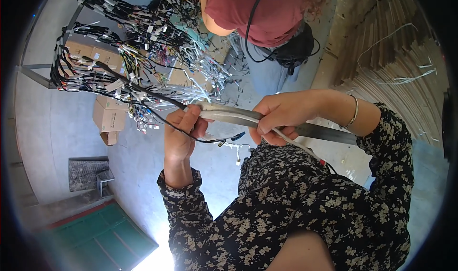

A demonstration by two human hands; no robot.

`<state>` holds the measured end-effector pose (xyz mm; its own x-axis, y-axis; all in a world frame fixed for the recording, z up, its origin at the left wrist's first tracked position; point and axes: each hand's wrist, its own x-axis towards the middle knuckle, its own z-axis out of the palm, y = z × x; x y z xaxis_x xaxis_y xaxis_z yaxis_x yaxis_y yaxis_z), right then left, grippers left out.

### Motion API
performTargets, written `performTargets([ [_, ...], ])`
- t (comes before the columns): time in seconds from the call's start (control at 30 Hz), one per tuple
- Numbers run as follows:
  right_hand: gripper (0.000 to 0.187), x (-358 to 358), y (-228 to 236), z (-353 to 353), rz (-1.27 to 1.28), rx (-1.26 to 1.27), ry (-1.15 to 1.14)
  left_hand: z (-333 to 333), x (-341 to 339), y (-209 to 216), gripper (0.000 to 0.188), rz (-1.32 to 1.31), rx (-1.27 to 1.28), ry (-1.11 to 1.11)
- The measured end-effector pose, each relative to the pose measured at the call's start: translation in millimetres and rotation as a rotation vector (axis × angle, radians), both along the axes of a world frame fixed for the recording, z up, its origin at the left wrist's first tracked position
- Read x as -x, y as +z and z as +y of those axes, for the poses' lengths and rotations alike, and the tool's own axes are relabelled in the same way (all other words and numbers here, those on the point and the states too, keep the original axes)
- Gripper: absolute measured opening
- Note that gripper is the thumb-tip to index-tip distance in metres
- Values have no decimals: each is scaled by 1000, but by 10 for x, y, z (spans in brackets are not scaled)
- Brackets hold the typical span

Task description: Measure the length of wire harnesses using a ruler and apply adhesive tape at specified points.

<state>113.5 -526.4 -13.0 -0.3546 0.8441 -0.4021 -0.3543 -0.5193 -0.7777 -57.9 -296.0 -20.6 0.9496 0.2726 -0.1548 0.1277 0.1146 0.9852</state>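
A wire harness [155, 94] stretches between my hands, black at the left with a white covered length in the middle. My left hand [177, 133] is closed around it where black meets white. Farther right, my right hand [282, 112] pinches the white part. From the left hand a thin black branch ends in a blue connector [237, 136]. Past the right hand a white cable [300, 148] hangs down to a red-marked end. A grey bar [329, 133] runs behind the white part and under my right wrist; whether the harness touches it I cannot tell.
Bundles of wire harnesses [114, 6] hang from a metal rack [36, 75] at the left. Cardboard boxes [109, 114] stand beneath. A person in a red top [257, 13] is across from me. Stacked flat cardboard [381, 56] fills the right; a green door [102, 233] is lower left.
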Motion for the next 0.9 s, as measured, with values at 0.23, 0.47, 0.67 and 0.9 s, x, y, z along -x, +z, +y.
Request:
performTargets([
  [0.23, 36, -9, -113, -142, -340, -125, 161, -25, 15, 41, 33, -63, -31, 112],
  [0.47, 26, -58, -505, -818, 5, -97, -130, 101, -65, -251, 23, -29, 109, 262],
  [0.67, 21, -140, -790, -1301, -99, -60, -188, 305, -172, -538, 22, -40, 149, 197],
  [0.9, 23, -178, -879, -1674, -208, -2, -179, 358, -240, -665, 26, -72, 117, 133],
])
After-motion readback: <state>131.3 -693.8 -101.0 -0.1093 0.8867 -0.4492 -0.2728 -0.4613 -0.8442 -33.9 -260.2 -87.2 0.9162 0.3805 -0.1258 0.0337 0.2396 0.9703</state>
